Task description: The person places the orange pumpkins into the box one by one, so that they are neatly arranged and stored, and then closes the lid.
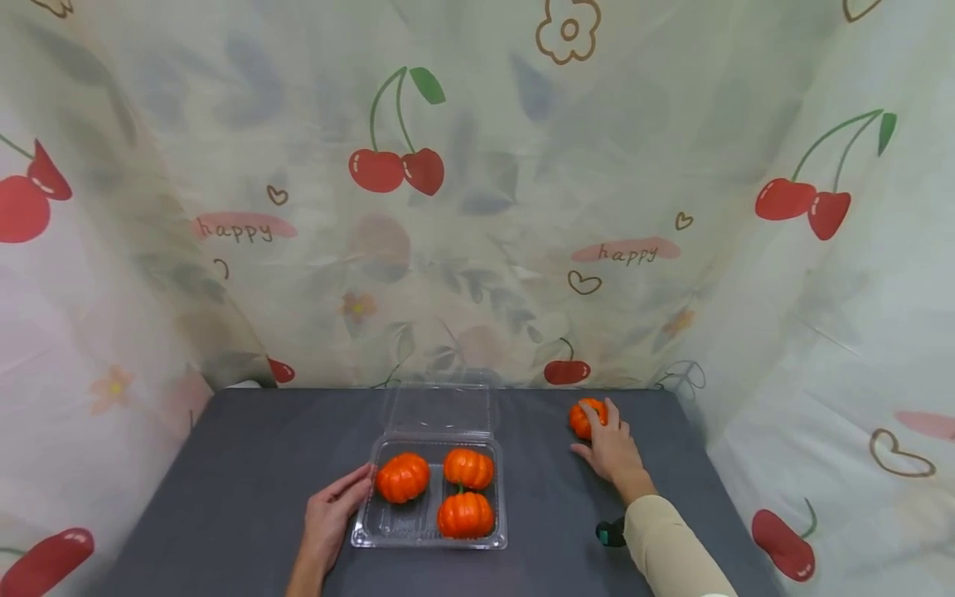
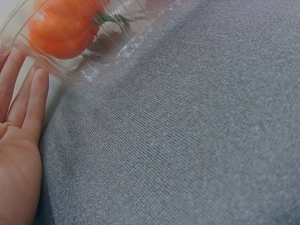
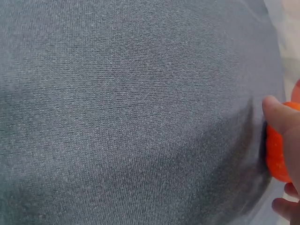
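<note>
A clear plastic clamshell box (image 1: 395, 531) lies with its lid (image 1: 442, 410) tipped back. In it sit three small orange pumpkins: one at the left (image 1: 403, 478), one at the back right (image 1: 468, 468), one at the front right (image 1: 466, 515). The left hand (image 1: 333, 512) touches the box's left side with extended fingers; the left wrist view shows these fingertips by the wall. Farther back at the right, the right hand (image 1: 613, 448) reaches over a fourth pumpkin (image 3: 275, 154). Its fingers overlap the pumpkin, while the thumb is spread to the near side.
A dark grey cloth (image 1: 246, 481) covers the table. A patterned curtain (image 1: 477, 249) stands behind and at both sides. Near the right sleeve (image 1: 667, 539) is a small dark green and black item (image 1: 610, 533), partly hidden.
</note>
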The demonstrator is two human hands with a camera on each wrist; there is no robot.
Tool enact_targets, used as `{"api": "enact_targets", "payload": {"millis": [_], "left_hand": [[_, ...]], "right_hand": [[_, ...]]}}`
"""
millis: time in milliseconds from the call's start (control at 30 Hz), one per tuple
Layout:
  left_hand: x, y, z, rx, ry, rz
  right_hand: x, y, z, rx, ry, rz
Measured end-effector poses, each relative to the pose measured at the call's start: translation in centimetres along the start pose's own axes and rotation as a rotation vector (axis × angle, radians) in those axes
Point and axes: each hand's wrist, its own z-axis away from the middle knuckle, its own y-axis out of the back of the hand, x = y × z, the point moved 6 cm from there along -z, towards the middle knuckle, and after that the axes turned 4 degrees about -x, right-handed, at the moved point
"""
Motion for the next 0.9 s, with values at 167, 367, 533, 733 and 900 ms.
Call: {"api": "enact_targets", "payload": {"millis": [167,367,533,733,900], "left_hand": [[-0.1,-0.3,-0.2,-0.019,-0.018,0.039],[0.1,-0.4,-0.3,-0.038,-0.029,0.060],[0.0,-0.2,-0.2,-0.037,-0.022,0.056],[0.2,-0.2,0.0,-0.037,-0.022,0.050],[0.2,-0.2,0.1,-0.020,-0.012,0.012]], "right_hand": [[0.0,0.2,0.0,0.008,-0.004,-0.012],[-0.2,0.2,0.3,0.070,-0.004,-0.056],[-0.5,-0.1,0.7,0.092,-0.014,-0.070],[-0.8,-0.3,1.1,0.128,-0.004,-0.060],[-1.1,-0.6,1.3,0.123,-0.008,-0.088]]}}
